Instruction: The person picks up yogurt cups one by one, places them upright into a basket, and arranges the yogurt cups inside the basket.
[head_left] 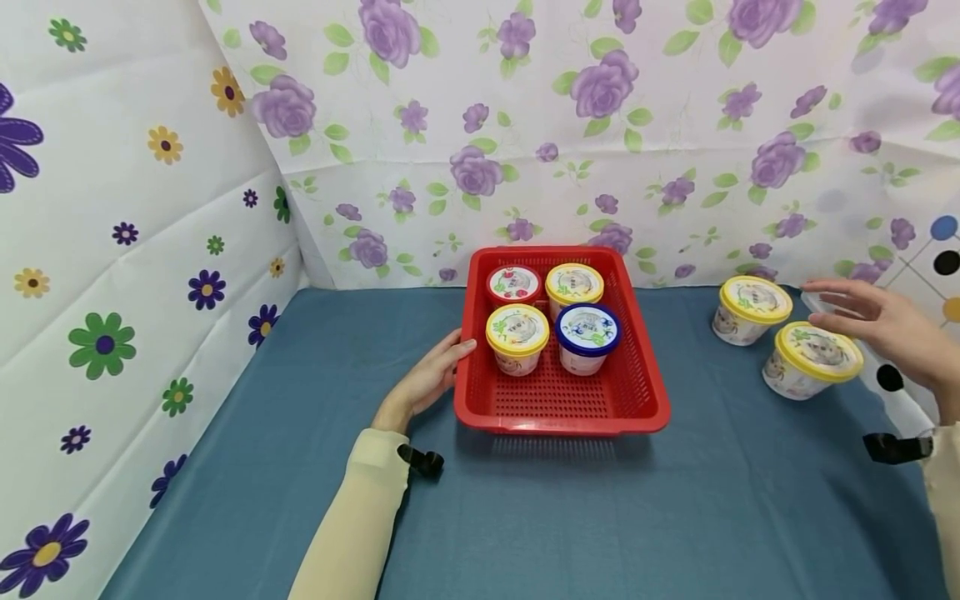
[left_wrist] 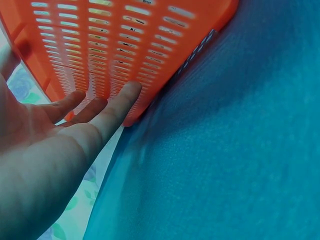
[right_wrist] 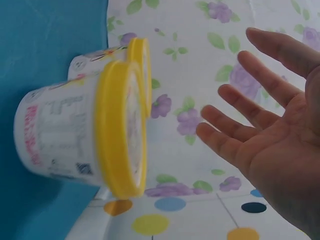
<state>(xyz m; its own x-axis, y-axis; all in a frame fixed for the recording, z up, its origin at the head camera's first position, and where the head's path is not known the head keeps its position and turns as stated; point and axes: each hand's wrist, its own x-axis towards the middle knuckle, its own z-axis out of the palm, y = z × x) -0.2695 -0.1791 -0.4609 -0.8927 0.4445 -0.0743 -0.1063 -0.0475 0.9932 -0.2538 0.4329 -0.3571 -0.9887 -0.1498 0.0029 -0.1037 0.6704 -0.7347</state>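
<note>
The right hand (head_left: 896, 329) is wide, fingers stretched and spread, empty; the right wrist view shows a gap between it and the lids. I see the near tub (head_left: 813, 362) just beside its fingers, on the side towards the red basket (head_left: 555, 425). That tub stands upright well to the basket's right, yellow lid facing up, its round body's axis rising straight from the blue cloth (head_left: 337, 508). The far tub (head_left: 752, 312), upright and yellow-lidded too, sits right of the basket, between it and the near tub and further back; I can't tell whether the pair touch.

The left hand (head_left: 427, 375) holds the basket by its left side, thumb at the rim, fingers laid along the outside of the slotted wall. The basket's longer way seems to run from the person towards the flowered backdrop (head_left: 420, 175), its mouth facing up.

Within the basket, four tubs stand lid up: a red-lidded tub (head_left: 514, 285) back left, a yellow-lidded tub (head_left: 574, 286) back right, another yellow one (head_left: 517, 340) in front on the left, and a blue-lidded tub (head_left: 587, 340) beside that.
</note>
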